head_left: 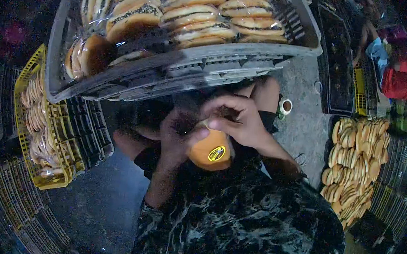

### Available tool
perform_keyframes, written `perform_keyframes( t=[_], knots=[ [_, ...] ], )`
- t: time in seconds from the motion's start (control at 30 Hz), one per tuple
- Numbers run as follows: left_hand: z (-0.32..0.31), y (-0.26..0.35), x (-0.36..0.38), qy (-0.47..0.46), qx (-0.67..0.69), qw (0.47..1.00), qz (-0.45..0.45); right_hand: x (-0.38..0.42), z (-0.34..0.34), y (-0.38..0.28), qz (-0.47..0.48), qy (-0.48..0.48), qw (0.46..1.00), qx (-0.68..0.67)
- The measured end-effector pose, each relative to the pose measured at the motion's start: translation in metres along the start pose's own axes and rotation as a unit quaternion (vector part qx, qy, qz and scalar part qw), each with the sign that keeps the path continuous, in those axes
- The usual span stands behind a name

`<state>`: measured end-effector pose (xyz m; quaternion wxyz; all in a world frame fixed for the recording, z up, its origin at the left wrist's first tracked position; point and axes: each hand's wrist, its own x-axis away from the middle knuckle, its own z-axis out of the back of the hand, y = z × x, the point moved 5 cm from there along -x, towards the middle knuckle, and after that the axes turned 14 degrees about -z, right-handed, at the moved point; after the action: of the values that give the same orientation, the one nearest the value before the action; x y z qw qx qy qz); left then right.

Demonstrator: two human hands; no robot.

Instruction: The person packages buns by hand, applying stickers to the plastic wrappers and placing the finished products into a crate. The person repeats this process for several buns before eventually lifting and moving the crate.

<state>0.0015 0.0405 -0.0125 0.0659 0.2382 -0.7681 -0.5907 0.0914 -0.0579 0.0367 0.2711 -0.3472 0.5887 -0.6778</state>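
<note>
A round orange-brown bun (211,150) hangs in front of my lap, apparently in a clear bag, with a yellow and black oval sticker (217,154) on its face. My left hand (178,129) is closed at the bun's upper left edge, thumb against it. From above, my right hand (238,118) pinches the gathered top, its fingers curled. The left fingers are dark and partly blurred. Just beyond both hands, a grey plastic crate (250,50) holds rows of bagged buns (194,16) with dark filling.
At left, a yellow crate (46,179) holds more bagged buns, beside stacked dark crates (85,130). Unbagged buns (357,161) lie in rows at right. A cup (285,106) stands on the floor near my knee. Another person in red (404,78) is at upper right.
</note>
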Motion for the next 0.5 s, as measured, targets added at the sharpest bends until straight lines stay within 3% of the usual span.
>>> perform_keyframes(
  t=[0.03, 0.07, 0.1, 0.17, 0.2, 0.3, 0.37, 0.4, 0.43, 0.5],
  knots=[
    [-0.001, -0.008, 0.002, 0.048, 0.066, 0.996, 0.029, 0.000, 0.004, 0.001, -0.003, 0.007, 1.000, -0.005],
    [-0.002, -0.014, 0.002, 0.094, 0.131, 0.985, 0.056, -0.001, 0.006, 0.008, -0.068, -0.008, 0.995, -0.069],
    [-0.003, -0.014, 0.001, 0.086, 0.129, 0.986, 0.060, -0.001, 0.006, 0.014, -0.132, -0.025, 0.982, -0.133],
    [-0.002, -0.023, 0.005, 0.068, 0.040, 0.984, 0.158, 0.001, 0.005, 0.013, -0.101, -0.003, 0.978, -0.184],
    [-0.002, -0.027, 0.003, 0.070, 0.039, 0.984, 0.161, 0.001, 0.004, 0.015, -0.102, -0.009, 0.982, -0.159],
    [-0.010, -0.031, -0.002, 0.065, 0.098, 0.986, 0.121, 0.001, 0.001, 0.021, -0.114, -0.025, 0.986, -0.118],
    [-0.009, -0.016, -0.001, 0.043, -0.140, 0.989, 0.029, 0.003, 0.008, 0.018, -0.070, 0.092, 0.992, -0.040],
    [-0.009, -0.018, 0.006, 0.099, -0.009, 0.994, 0.050, 0.002, 0.010, 0.027, -0.065, 0.158, 0.982, -0.075],
    [-0.013, -0.018, 0.006, 0.088, -0.011, 0.995, 0.052, 0.004, 0.014, 0.031, -0.063, 0.169, 0.980, -0.080],
    [-0.025, -0.001, -0.001, 0.052, -0.204, 0.976, -0.059, 0.005, 0.014, 0.023, -0.004, 0.099, 0.994, 0.039]
  ],
)
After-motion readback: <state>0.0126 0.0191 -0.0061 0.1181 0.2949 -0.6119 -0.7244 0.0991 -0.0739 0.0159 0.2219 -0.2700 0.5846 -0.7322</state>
